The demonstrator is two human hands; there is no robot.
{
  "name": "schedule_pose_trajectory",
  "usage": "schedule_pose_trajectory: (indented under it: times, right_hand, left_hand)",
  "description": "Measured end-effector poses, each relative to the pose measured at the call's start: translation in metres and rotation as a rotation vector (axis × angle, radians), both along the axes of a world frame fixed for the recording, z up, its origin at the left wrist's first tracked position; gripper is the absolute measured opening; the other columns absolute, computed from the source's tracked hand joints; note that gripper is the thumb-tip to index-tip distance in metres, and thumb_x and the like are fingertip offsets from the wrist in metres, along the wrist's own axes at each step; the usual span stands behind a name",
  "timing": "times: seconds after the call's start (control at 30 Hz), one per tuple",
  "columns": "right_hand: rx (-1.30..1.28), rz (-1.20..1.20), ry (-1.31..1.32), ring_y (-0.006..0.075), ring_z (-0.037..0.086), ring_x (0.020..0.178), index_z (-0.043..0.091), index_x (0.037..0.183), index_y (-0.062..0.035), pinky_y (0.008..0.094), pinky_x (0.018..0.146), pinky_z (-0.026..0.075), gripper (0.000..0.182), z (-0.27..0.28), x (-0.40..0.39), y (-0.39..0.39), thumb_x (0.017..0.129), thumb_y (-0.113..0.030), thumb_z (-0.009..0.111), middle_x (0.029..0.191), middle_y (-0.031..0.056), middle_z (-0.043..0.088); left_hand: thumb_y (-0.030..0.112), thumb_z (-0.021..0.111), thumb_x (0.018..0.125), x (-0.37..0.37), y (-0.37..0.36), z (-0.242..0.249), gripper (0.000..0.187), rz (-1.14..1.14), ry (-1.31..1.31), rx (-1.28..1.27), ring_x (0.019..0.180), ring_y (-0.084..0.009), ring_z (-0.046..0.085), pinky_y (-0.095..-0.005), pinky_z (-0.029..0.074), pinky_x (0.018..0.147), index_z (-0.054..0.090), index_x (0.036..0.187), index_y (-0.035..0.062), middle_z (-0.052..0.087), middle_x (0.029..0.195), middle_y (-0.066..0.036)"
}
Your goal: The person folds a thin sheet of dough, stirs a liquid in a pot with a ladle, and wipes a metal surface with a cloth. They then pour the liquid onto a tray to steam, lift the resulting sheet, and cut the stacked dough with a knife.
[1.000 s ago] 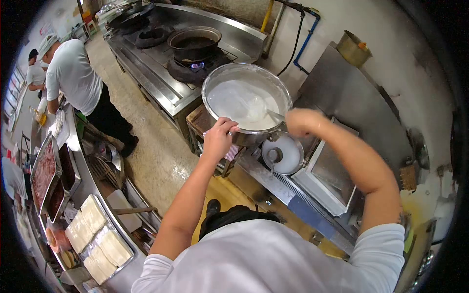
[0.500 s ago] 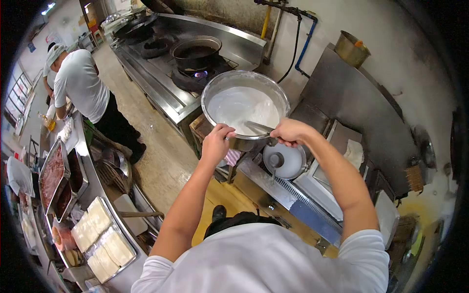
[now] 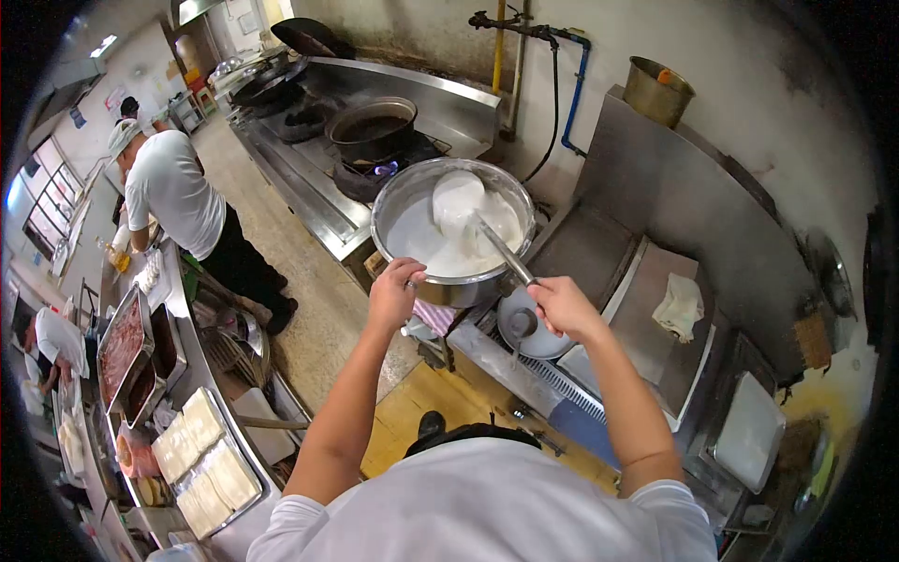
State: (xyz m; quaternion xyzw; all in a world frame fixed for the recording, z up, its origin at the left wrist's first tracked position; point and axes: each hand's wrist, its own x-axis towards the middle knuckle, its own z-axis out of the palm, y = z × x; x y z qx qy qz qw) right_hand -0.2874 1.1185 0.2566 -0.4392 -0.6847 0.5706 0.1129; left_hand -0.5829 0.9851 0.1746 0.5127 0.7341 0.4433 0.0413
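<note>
A large steel pot (image 3: 382, 217) of white, milky liquid stands in front of me, beside the stove. My left hand (image 3: 394, 290) is closed on the near left of its rim, fingers curled over the edge. My right hand (image 3: 565, 307) grips the end of a long-handled ladle (image 3: 504, 247). The ladle's bowl is up near the middle of the pot, coated in white liquid, and its exact outline is hard to make out. Below the pot, near my right hand, a smaller ladle (image 3: 522, 324) rests on a round, pale-topped vessel (image 3: 548, 345).
A dark pan (image 3: 373, 128) sits over a lit burner on the stove. Trays of red filling (image 3: 122, 348) and a tray of pale dough sheets (image 3: 220, 473) line the left counter. A co-worker (image 3: 178, 197) bends over that counter. A cloth (image 3: 678, 307) lies on the right.
The ladle has swung up and away from me, its bowl lifting white liquid near the pot's middle. My right hand moved lower and nearer my body. My left hand stays on the rim.
</note>
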Motion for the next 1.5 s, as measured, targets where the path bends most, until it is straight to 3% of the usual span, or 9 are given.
schedule_pose_trajectory:
  times: [0.13, 0.17, 0.27, 0.5, 0.8, 1.13, 1.17, 1.37, 1.5]
  right_hand:
    - [0.306, 0.047, -0.04, 0.0268, 0.064, 0.058, 0.066, 0.095, 0.0017, 0.0437, 0.058, 0.05, 0.028, -0.017, 0.016, -0.004, 0.1, -0.025, 0.059, 0.073, 0.0163, 0.067]
    - [0.491, 0.065, 0.004, 0.0432, 0.068, 0.077, 0.066, 0.102, 0.001, 0.0514, 0.074, 0.051, 0.027, -0.032, 0.021, -0.003, 0.099, -0.025, 0.059, 0.083, 0.0254, 0.069]
    - [0.637, 0.08, -0.044, 0.051, 0.065, 0.089, 0.066, 0.105, -0.0007, 0.0572, 0.079, 0.049, 0.026, -0.029, 0.026, -0.009, 0.099, -0.024, 0.057, 0.09, 0.0297, 0.068]
    - [0.935, 0.068, -0.277, 0.0469, 0.069, 0.088, 0.063, 0.108, 0.0005, 0.0559, 0.079, 0.054, 0.022, -0.027, 0.012, -0.001, 0.098, -0.019, 0.061, 0.097, 0.0262, 0.071]
    - [1.165, 0.289, -0.523, 0.0403, 0.074, 0.085, 0.072, 0.088, 0.0014, 0.0487, 0.078, 0.06, 0.012, -0.007, -0.039, 0.013, 0.083, -0.004, 0.063, 0.091, 0.0241, 0.074]
    - [1.17, 0.526, -0.782, 0.0378, 0.075, 0.087, 0.076, 0.084, -0.0024, 0.0467, 0.078, 0.06, 0.013, 0.087, -0.023, -0.043, 0.08, -0.006, 0.065, 0.088, 0.0216, 0.074]
    - [1.164, 0.572, -0.885, 0.0369, 0.073, 0.088, 0.079, 0.101, -0.0104, 0.0466, 0.081, 0.058, 0.02, 0.097, -0.024, -0.044, 0.089, -0.021, 0.068, 0.09, 0.0186, 0.075]
    - [1.189, 0.675, -0.863, 0.0357, 0.075, 0.087, 0.077, 0.083, -0.0031, 0.0439, 0.079, 0.06, 0.013, 0.163, -0.053, -0.073, 0.081, -0.009, 0.066, 0.088, 0.0216, 0.075]
    - [1.164, 0.744, -0.897, 0.0354, 0.075, 0.087, 0.077, 0.085, -0.003, 0.0438, 0.079, 0.06, 0.014, 0.163, -0.099, -0.073, 0.081, -0.009, 0.065, 0.091, 0.0213, 0.075]
  left_hand:
    - [0.022, 0.07, 0.095, 0.001, 0.002, -0.009, 0.02, 0.037, 0.02, 0.003, 0.105, -0.0317, 0.069, -0.0399, 0.054, 0.09, 0.076, 0.109, 0.01, 0.071, 0.119, -0.007]
    - [0.022, 0.07, 0.094, 0.002, 0.003, -0.009, 0.019, 0.05, 0.026, 0.004, 0.105, -0.0313, 0.069, -0.0401, 0.055, 0.089, 0.076, 0.109, 0.011, 0.071, 0.12, -0.006]
    - [0.022, 0.07, 0.095, 0.004, 0.003, -0.007, 0.02, 0.065, 0.063, -0.004, 0.107, -0.0315, 0.068, -0.0405, 0.054, 0.09, 0.076, 0.11, 0.011, 0.071, 0.122, -0.007]
    - [0.022, 0.066, 0.097, 0.009, 0.0, 0.003, 0.022, 0.07, 0.07, -0.053, 0.112, -0.0337, 0.067, -0.0416, 0.053, 0.095, 0.075, 0.113, 0.0087, 0.069, 0.126, -0.01]
    - [0.028, 0.066, 0.097, 0.004, -0.002, -0.003, 0.025, 0.063, 0.047, -0.009, 0.112, -0.0326, 0.067, -0.0426, 0.053, 0.094, 0.076, 0.111, 0.0104, 0.069, 0.125, -0.009]
    - [0.027, 0.067, 0.096, 0.002, -0.007, -0.004, 0.025, 0.058, -0.037, 0.023, 0.111, -0.032, 0.067, -0.0418, 0.053, 0.093, 0.076, 0.111, 0.0099, 0.07, 0.124, -0.009]
    - [0.027, 0.068, 0.096, 0.003, -0.008, -0.003, 0.024, 0.065, -0.05, 0.024, 0.111, -0.0318, 0.067, -0.0415, 0.053, 0.093, 0.076, 0.111, 0.0102, 0.07, 0.124, -0.008]
    - [0.024, 0.07, 0.094, -0.002, -0.002, -0.015, 0.018, 0.063, -0.053, 0.107, 0.102, -0.0322, 0.069, -0.0429, 0.055, 0.086, 0.077, 0.107, 0.0135, 0.07, 0.119, -0.004]
    - [0.026, 0.07, 0.094, -0.004, -0.002, -0.016, 0.019, 0.054, -0.021, 0.093, 0.102, -0.0316, 0.069, -0.0426, 0.055, 0.085, 0.077, 0.108, 0.014, 0.069, 0.12, -0.003]
